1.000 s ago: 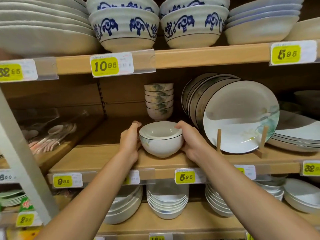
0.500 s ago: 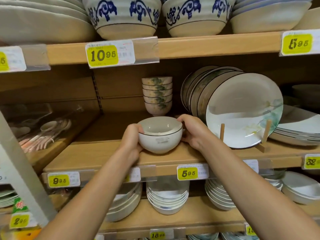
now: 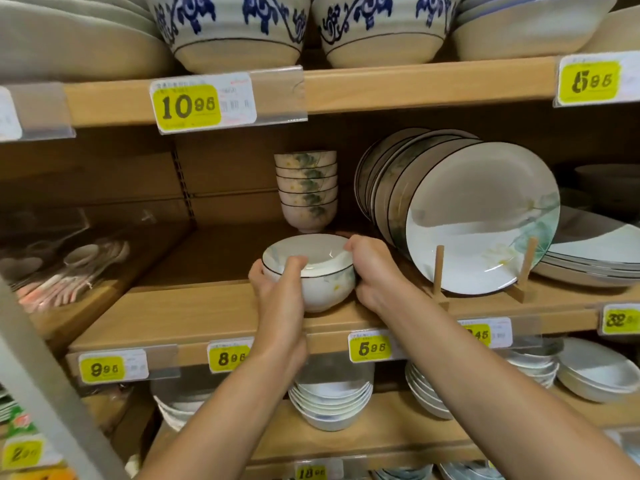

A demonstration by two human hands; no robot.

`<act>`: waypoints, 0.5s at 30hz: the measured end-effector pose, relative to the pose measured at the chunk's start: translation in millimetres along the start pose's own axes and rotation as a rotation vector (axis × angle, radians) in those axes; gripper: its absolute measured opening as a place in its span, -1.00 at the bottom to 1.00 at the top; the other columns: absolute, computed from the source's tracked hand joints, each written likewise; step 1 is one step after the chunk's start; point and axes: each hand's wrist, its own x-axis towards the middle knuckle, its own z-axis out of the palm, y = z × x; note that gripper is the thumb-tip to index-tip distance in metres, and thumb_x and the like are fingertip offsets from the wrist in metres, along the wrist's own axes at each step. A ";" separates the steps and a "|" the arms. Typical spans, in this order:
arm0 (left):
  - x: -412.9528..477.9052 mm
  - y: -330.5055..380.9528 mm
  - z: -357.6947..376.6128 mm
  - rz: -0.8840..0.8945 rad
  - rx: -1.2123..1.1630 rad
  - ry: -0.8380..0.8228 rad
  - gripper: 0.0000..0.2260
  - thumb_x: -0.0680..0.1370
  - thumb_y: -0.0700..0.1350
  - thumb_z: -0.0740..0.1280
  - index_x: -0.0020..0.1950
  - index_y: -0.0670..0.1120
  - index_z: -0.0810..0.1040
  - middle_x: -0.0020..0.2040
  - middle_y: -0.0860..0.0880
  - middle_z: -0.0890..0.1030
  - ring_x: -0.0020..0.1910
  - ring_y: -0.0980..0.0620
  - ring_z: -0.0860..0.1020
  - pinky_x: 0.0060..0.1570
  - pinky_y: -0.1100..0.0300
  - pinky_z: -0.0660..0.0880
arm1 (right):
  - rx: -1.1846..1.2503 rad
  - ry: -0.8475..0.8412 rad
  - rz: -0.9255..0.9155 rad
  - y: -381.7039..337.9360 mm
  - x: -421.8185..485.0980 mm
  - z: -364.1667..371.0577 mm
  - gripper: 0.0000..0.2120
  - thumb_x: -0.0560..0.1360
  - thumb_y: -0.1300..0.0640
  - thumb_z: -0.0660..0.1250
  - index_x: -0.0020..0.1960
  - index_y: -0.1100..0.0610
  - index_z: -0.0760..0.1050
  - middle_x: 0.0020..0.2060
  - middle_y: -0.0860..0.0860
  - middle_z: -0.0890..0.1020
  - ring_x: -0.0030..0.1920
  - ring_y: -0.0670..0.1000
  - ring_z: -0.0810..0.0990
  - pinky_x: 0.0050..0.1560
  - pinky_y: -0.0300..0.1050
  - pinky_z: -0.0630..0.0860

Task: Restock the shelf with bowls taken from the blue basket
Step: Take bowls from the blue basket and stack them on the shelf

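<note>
Head view. Left hand (image 3: 277,289): curled on the near-left side of a bowl (image 3: 318,271), thumb hooked over the rim, fingers wrapped round the wall. Right hand (image 3: 372,271): closed on the bowl's right side, fingertips over the far rim. Both hands hold the one bowl between them.

Bowl: white, thin dark rim line, faint print on the wall; upright, its foot on or just above the front of the middle shelf (image 3: 194,310), which of the two cannot be told.

Directly behind it: stack (image 3: 306,188) of small bowls with green leaf print, nested, upright, close to the held bowl's far rim.

Right of the hands: plates (image 3: 481,216) standing on edge in a row, the front one leaning on a wooden stand (image 3: 439,271); the right hand lies just beside the lowest plate edge. Further right: flat pile of plates (image 3: 595,258).

Left: spoons (image 3: 69,268) behind a clear divider, well apart from the bowl.

Upper shelf: two large bowls (image 3: 235,26) with blue scroll pattern, pale dishes either side. Price tags on the shelf edges: 10.95 (image 3: 188,105), 5.95 (image 3: 370,348), 9.95 (image 3: 103,369).

Lower shelf: nested white bowls (image 3: 330,403), partly hidden by the left forearm.
</note>
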 end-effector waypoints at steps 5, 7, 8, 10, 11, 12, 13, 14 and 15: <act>26.7 15.2 0.8 -0.104 0.045 0.043 -0.83 0.52 -0.23 0.17 0.04 -0.10 0.50 0.04 -0.19 0.63 -0.05 -0.10 0.62 -0.07 0.04 0.61 | -0.133 -0.031 -0.126 10.7 -14.6 -7.5 -0.64 0.53 0.21 0.16 0.31 0.07 0.36 0.03 0.03 0.54 0.04 0.02 0.54 -0.06 -0.10 0.51; 35.4 20.9 -5.1 -0.165 0.067 0.004 -0.82 0.52 -0.20 0.19 0.06 -0.12 0.52 0.08 -0.22 0.64 0.03 -0.15 0.62 0.11 -0.06 0.57 | -0.154 -0.076 -0.137 9.9 -22.5 -13.8 -0.54 0.53 0.13 0.22 0.42 0.02 0.27 0.15 -0.01 0.50 0.13 0.00 0.52 0.12 -0.06 0.51; 35.9 23.6 -8.7 -0.170 0.072 -0.014 -0.80 0.54 -0.16 0.20 0.12 -0.13 0.52 0.07 -0.20 0.65 0.03 -0.12 0.63 0.08 -0.05 0.58 | -0.151 -0.096 -0.130 9.7 -25.7 -18.3 -0.51 0.53 0.09 0.24 0.44 0.00 0.27 0.20 -0.02 0.50 0.18 0.00 0.51 0.22 -0.01 0.50; 30.4 24.3 -20.1 -0.101 0.081 -0.034 -0.71 0.52 -0.03 0.25 0.21 -0.09 0.51 0.06 -0.11 0.66 -0.03 -0.01 0.66 -0.15 0.10 0.60 | -0.106 -0.163 -0.106 11.3 -31.7 -28.6 -0.50 0.53 0.06 0.27 0.45 -0.01 0.29 0.24 -0.04 0.53 0.20 -0.02 0.53 0.24 0.01 0.50; 24.5 21.6 -27.2 -0.048 0.089 -0.046 -0.65 0.48 0.04 0.28 0.23 -0.05 0.49 0.07 -0.06 0.66 -0.04 0.04 0.67 -0.19 0.17 0.57 | -0.081 -0.206 -0.093 12.5 -35.3 -33.0 -0.51 0.54 0.06 0.28 0.45 -0.01 0.30 0.23 -0.04 0.55 0.19 -0.04 0.55 0.18 -0.04 0.52; 16.2 19.3 -31.3 -0.017 0.097 -0.085 -0.57 0.42 0.09 0.31 0.26 0.00 0.46 0.08 -0.02 0.65 -0.03 0.08 0.67 -0.17 0.19 0.56 | -0.069 -0.234 -0.086 13.0 -37.0 -35.9 -0.51 0.54 0.06 0.28 0.45 -0.01 0.30 0.23 -0.04 0.56 0.18 -0.05 0.55 0.12 -0.09 0.54; 12.0 16.8 -32.4 -0.013 0.117 -0.131 -0.50 0.38 0.13 0.32 0.29 0.04 0.44 0.09 -0.01 0.65 0.00 0.08 0.66 -0.10 0.15 0.56 | -0.072 -0.241 -0.084 12.7 -36.3 -37.0 -0.50 0.55 0.07 0.28 0.47 0.00 0.28 0.24 -0.03 0.55 0.17 -0.06 0.56 0.07 -0.12 0.55; 12.7 15.0 -30.6 -0.028 0.133 -0.164 -0.47 0.35 0.14 0.31 0.31 0.03 0.43 0.11 -0.02 0.65 0.05 0.05 0.65 0.00 0.09 0.56 | -0.079 -0.225 -0.076 12.0 -33.6 -35.8 -0.49 0.56 0.08 0.28 0.48 0.01 0.26 0.25 -0.03 0.54 0.17 -0.05 0.55 0.05 -0.12 0.55; 16.7 15.5 -25.9 -0.047 0.142 -0.166 -0.47 0.36 0.13 0.30 0.30 0.00 0.45 0.12 -0.05 0.65 0.09 0.01 0.63 0.10 0.02 0.55 | -0.082 -0.199 -0.065 10.4 -29.9 -32.7 -0.46 0.56 0.09 0.27 0.50 0.02 0.22 0.26 -0.02 0.53 0.18 -0.03 0.55 0.08 -0.09 0.55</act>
